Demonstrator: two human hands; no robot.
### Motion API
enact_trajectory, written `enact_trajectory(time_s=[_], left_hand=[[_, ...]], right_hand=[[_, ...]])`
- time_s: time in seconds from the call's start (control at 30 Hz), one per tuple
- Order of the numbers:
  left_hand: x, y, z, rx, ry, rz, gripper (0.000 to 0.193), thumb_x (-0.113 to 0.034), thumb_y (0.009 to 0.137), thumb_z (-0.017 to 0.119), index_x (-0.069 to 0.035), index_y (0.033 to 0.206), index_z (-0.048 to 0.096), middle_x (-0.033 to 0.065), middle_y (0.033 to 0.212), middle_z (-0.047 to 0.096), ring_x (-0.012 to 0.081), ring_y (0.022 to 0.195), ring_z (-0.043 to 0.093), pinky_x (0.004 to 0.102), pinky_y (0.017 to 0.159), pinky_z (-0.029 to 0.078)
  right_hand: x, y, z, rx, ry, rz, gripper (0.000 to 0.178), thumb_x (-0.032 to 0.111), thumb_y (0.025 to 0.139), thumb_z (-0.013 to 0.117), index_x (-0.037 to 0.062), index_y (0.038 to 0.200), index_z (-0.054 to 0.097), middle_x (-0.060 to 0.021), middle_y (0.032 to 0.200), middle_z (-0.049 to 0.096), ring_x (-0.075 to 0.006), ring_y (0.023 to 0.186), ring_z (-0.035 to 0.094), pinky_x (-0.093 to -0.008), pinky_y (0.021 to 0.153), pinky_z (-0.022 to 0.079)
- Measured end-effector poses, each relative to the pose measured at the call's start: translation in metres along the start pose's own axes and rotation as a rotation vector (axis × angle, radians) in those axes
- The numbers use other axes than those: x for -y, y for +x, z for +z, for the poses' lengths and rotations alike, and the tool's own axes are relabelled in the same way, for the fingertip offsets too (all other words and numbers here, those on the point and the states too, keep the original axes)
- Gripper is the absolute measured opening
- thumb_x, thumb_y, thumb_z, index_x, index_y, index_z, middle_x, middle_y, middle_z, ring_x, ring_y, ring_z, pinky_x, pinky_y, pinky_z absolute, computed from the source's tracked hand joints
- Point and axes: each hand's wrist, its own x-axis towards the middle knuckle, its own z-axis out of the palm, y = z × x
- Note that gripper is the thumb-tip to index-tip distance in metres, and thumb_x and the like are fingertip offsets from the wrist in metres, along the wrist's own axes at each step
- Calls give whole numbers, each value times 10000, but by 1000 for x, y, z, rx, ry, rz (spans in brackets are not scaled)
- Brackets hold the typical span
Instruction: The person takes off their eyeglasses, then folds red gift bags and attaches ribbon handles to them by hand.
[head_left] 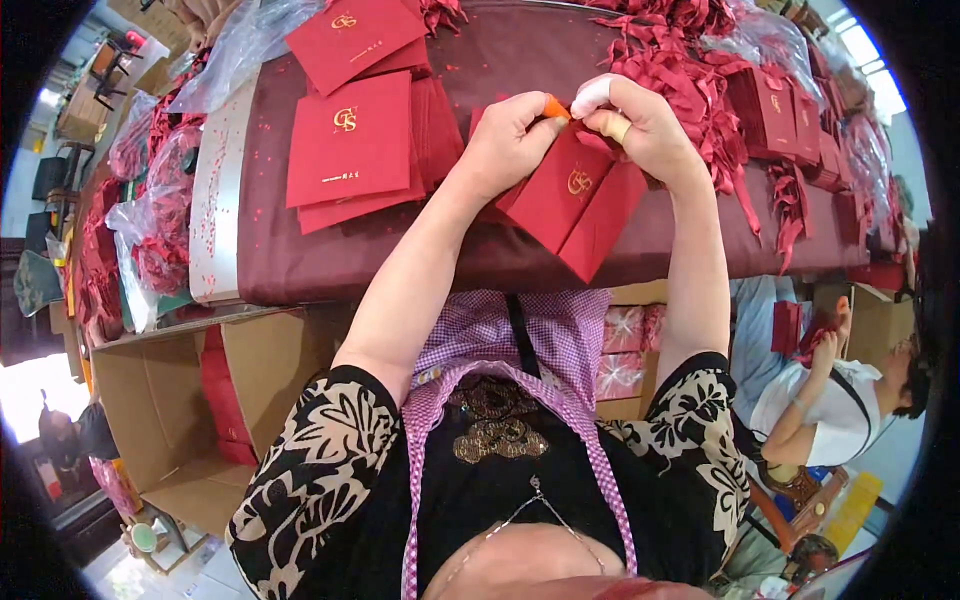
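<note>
Both my hands meet at the top edge of a red paper gift bag (566,196) with gold print, which hangs tilted over the near edge of the cloth-covered table. My left hand (512,140) is closed in a pinch at the bag's top; an orange finger cover shows on one finger. Pinched closed against it is my right hand (648,128), with white and yellowish coverings on its fingertips. A bit of red ribbon (592,138) shows between the hands, its ends partly hidden by the fingers. Flat red bags (352,142) lie stacked left of my left forearm.
Loose red ribbons (672,88) heap beyond my right hand, with more red bags (770,112) farther right. A cardboard box (165,415) stands open below the table's left side. Another person (822,390) sits at the right. Clear plastic bags (235,60) lie far left.
</note>
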Motion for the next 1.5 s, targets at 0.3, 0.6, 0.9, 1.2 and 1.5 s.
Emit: enact_trajectory(time_s=[0.3,0.6,0.9,1.2,1.5], left_hand=[[1,-1,6,-36,-52,100,87,-60,849,603,22,875,606,109,764,590,165,702,555,292,655,451],[6,7,2,-345,-481,-176,113,-117,924,544,-24,916,607,4,786,606,59,684,518,216,634,448],[22,10,8,-618,-134,136,138,4,800,608,-15,934,629,79,870,572,153,735,542,258,676,461],[3,-4,17,-57,383,308,179,-159,755,747,-13,790,650,64,714,535,189,665,533,308,612,435],[9,-1,3,-84,199,-77,150,-125,808,684,18,852,681,37,662,639,65,639,561,251,591,446]], right_hand=[[17,-5,-9,94,-247,-88,49,11,858,586,20,905,577,-83,840,574,-229,837,582,-320,744,477],[16,-20,-36,80,-286,42,81,12,844,589,6,923,571,-92,854,602,-231,835,585,-318,767,475],[11,-26,-49,134,-299,160,102,10,852,586,-23,945,563,-91,871,608,-205,857,584,-303,798,466],[1,-12,-38,113,-283,252,104,-11,840,579,-5,944,572,-74,866,634,-157,870,609,-282,793,478],[-31,-83,-75,-70,-226,412,254,42,844,632,-16,1092,632,-102,1063,679,-172,1013,624,-298,914,470]])
